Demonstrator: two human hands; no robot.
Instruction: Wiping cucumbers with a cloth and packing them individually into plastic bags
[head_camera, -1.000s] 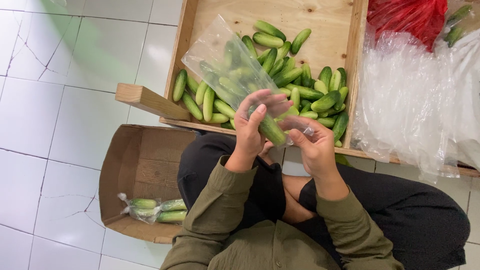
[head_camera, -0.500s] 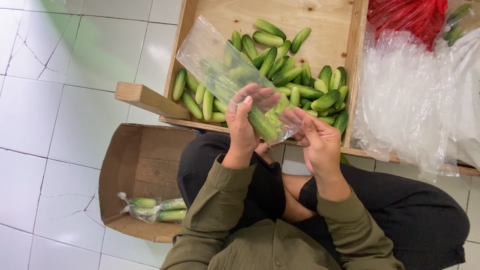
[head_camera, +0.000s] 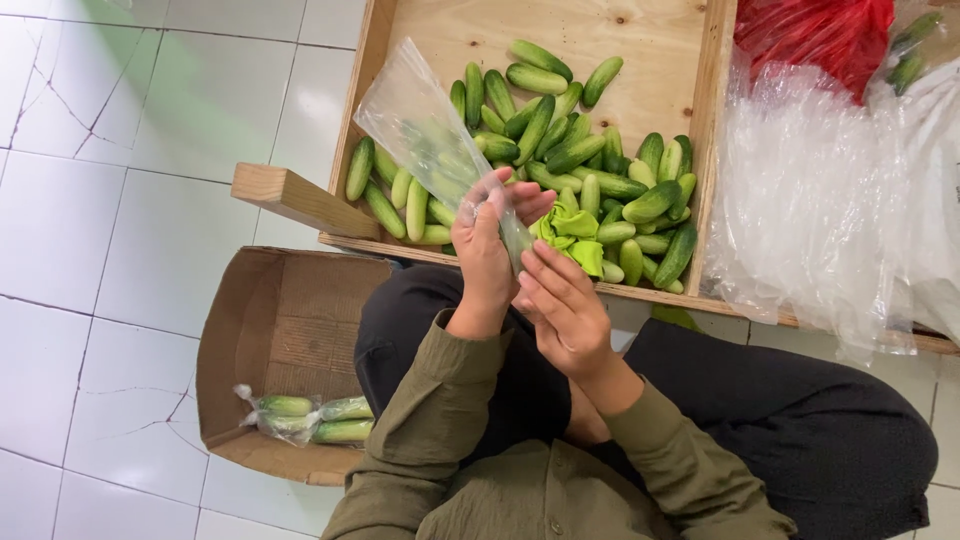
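My left hand (head_camera: 490, 250) grips a clear plastic bag (head_camera: 430, 135) with cucumbers inside, holding it up over the front edge of a wooden crate (head_camera: 700, 150). My right hand (head_camera: 565, 305) sits just below and to the right, fingers against the bag's lower end. A crumpled bright green strip (head_camera: 572, 232) shows between the hands and the crate. The crate holds a pile of loose cucumbers (head_camera: 590, 160).
A cardboard box (head_camera: 290, 350) lies on the white tiled floor at my left knee, with a filled bag of cucumbers (head_camera: 310, 420) in it. A heap of clear plastic bags (head_camera: 810, 200) and a red bag (head_camera: 815, 35) lie right of the crate.
The bag has been raised and stretched out toward the upper left. My right hand has moved in under the left. The green strip has come into view.
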